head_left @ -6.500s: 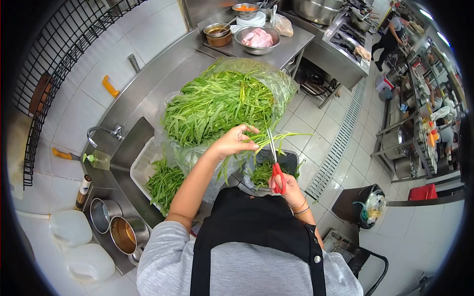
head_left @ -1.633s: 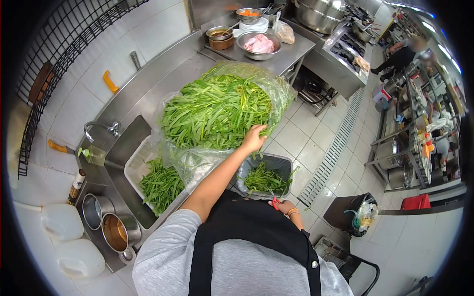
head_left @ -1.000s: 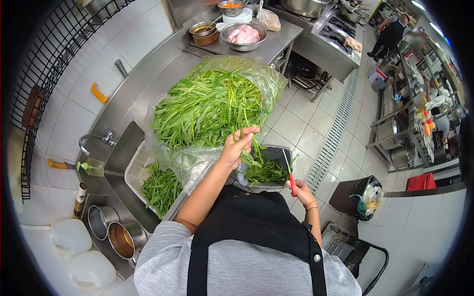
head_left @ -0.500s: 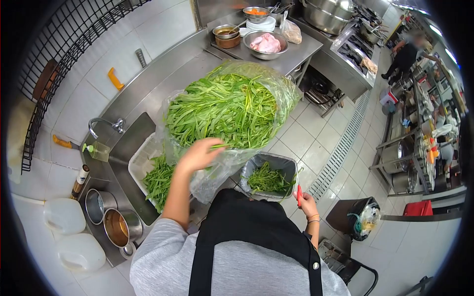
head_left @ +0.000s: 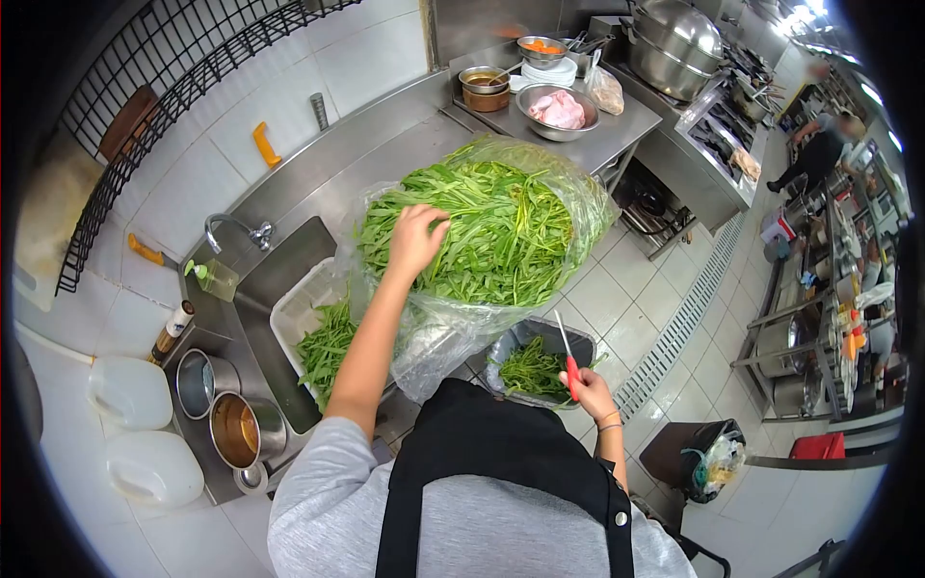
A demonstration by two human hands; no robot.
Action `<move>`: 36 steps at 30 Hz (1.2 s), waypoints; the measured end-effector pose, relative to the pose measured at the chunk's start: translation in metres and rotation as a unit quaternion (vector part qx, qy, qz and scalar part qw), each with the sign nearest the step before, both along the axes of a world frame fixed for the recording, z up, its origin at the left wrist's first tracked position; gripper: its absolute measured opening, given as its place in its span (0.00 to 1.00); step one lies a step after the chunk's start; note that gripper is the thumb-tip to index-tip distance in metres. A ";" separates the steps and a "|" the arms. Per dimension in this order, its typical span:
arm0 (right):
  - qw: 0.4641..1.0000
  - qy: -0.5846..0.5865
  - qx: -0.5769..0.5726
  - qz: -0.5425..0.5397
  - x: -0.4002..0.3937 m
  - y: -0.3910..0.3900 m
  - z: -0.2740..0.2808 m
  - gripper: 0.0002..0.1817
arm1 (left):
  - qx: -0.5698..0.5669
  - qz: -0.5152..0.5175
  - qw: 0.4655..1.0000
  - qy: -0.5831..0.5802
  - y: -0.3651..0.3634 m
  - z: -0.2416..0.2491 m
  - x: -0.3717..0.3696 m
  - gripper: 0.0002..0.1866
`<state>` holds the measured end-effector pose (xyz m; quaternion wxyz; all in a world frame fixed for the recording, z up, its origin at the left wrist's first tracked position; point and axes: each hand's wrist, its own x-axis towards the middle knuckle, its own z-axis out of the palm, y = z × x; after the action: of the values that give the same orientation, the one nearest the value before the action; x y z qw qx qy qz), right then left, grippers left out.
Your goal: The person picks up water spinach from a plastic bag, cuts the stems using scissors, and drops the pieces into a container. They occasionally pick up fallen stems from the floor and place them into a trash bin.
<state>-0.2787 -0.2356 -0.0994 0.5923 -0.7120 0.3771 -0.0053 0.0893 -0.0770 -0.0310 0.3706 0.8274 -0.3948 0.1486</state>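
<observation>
Head view: the left arm reaches forward, left hand point(head_left: 416, 239) over the bagged heap of greens point(head_left: 501, 241), fingers curled; whether they pinch a stem, I cannot tell. The right hand's point(head_left: 592, 393) fingers wrap the red-handled scissors point(head_left: 573, 374) above a dark tub point(head_left: 582, 347). Compared with earlier, the left hand is farther up the heap. Tiled floor point(head_left: 626, 332), steel tabletop point(head_left: 624, 125) and sink point(head_left: 289, 260) surround it.

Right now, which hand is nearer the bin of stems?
Right. The right hand, holding scissors, is by the bin; the left hand is farther, over the bagged greens.
</observation>
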 end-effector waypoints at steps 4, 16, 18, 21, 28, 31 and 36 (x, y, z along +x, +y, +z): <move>0.995 -0.062 -0.010 0.073 0.035 0.015 0.027 0.18 | 0.103 0.031 0.993 -0.057 -0.024 0.009 0.015 0.06; 0.987 -0.091 0.065 0.115 0.048 0.039 0.010 0.15 | -0.084 -0.055 0.995 -0.006 0.002 0.152 0.059 0.10; 0.987 -0.086 0.078 0.111 0.047 0.042 0.013 0.15 | -0.178 -0.075 0.975 0.106 0.010 0.174 0.049 0.07; 0.987 -0.082 0.083 0.113 0.046 0.040 0.001 0.15 | -0.173 -0.040 0.977 0.120 0.016 0.155 0.058 0.11; 0.987 -0.061 0.064 0.137 0.052 0.046 0.014 0.15 | -0.013 0.027 0.958 0.286 0.027 0.047 0.069 0.22; 0.988 -0.066 0.054 0.130 0.049 0.047 0.020 0.14 | -0.269 0.074 0.860 0.427 0.080 0.012 0.090 0.24; 0.988 -0.072 0.089 0.104 0.036 0.045 0.001 0.13 | -0.270 0.290 0.871 0.289 0.153 -0.111 0.080 0.20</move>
<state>-0.2432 -0.1907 -0.0979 0.6763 -0.6895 0.2565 0.0385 0.1695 0.0757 -0.1417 0.6173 0.7785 0.0436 0.1046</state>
